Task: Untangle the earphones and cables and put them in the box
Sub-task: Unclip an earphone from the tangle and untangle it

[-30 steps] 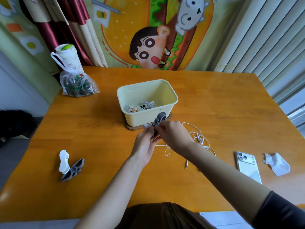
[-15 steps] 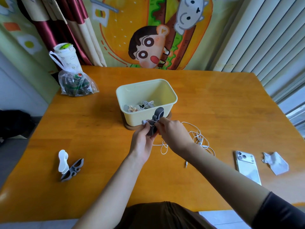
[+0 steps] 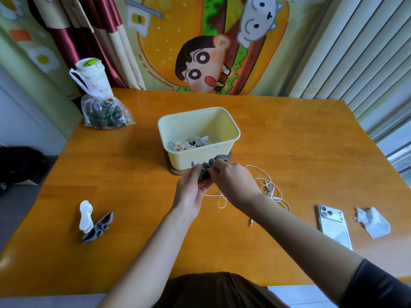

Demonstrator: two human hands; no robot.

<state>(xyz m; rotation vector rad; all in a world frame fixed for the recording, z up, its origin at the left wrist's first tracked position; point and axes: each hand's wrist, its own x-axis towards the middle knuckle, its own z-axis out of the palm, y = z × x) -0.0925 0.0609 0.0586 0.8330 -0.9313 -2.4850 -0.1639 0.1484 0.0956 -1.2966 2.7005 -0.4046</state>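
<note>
We see both hands meeting just in front of the box [image 3: 222,158], which stands mid-table on a brown base. The left hand [image 3: 190,192] has its fingers curled round a dark grey cable winder [image 3: 204,177]; the right hand [image 3: 232,182] pinches the white earphone cord [image 3: 270,187] at the winder's top. The rest of that cord lies in loose loops on the table [image 3: 133,174] just right of the hands, its plug [image 3: 250,223] nearer us. Inside the box lie wound earphones [image 3: 195,143]. Bare wood spreads left toward a white winder [image 3: 85,215] and a grey winder [image 3: 99,226] touching it. A phone [image 3: 333,227] and a crumpled tissue [image 3: 373,223] sit near the right edge, a plastic bag [image 3: 104,114] by the far-left corner
</note>
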